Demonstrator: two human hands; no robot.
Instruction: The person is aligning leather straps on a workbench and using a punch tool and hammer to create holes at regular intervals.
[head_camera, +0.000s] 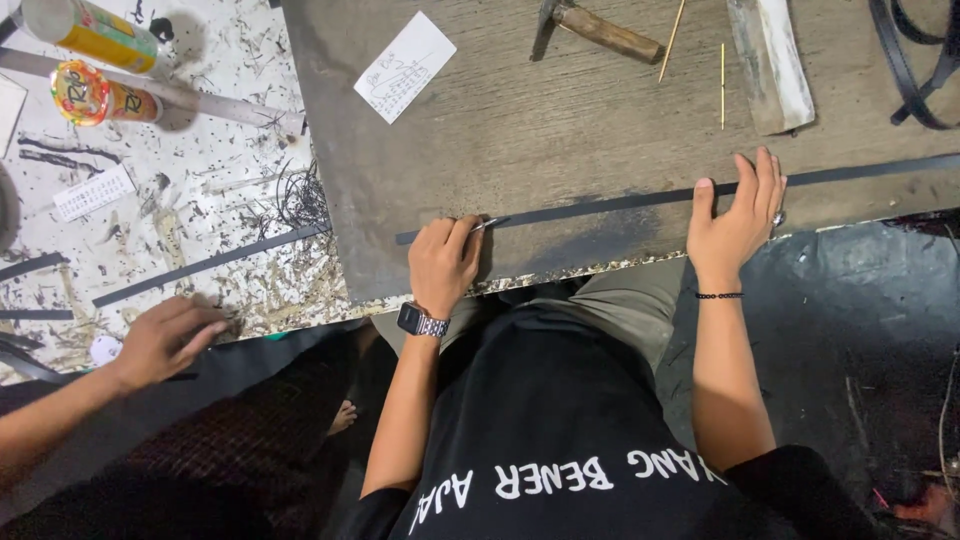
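A long thin black strip (600, 205) lies across a dark grey work board (560, 120), near its front edge. My left hand (445, 262), with a wristwatch on it, is closed around a small metal blade (487, 224) whose tip meets the strip's left end. My right hand (737, 215), wearing a ring and a bead bracelet, presses flat on the strip farther right, fingers spread over it. My black shirt and lap fill the bottom of the view.
Another person's hand (165, 338) rests at the lower left on a littered white surface with cut black strips (210, 262), two cans (95, 35) and a metal ruler (200, 100). On the board lie a paper note (404, 66), a hammer (600, 30), thin sticks (722, 85), a worn block (770, 60) and black straps (915, 70).
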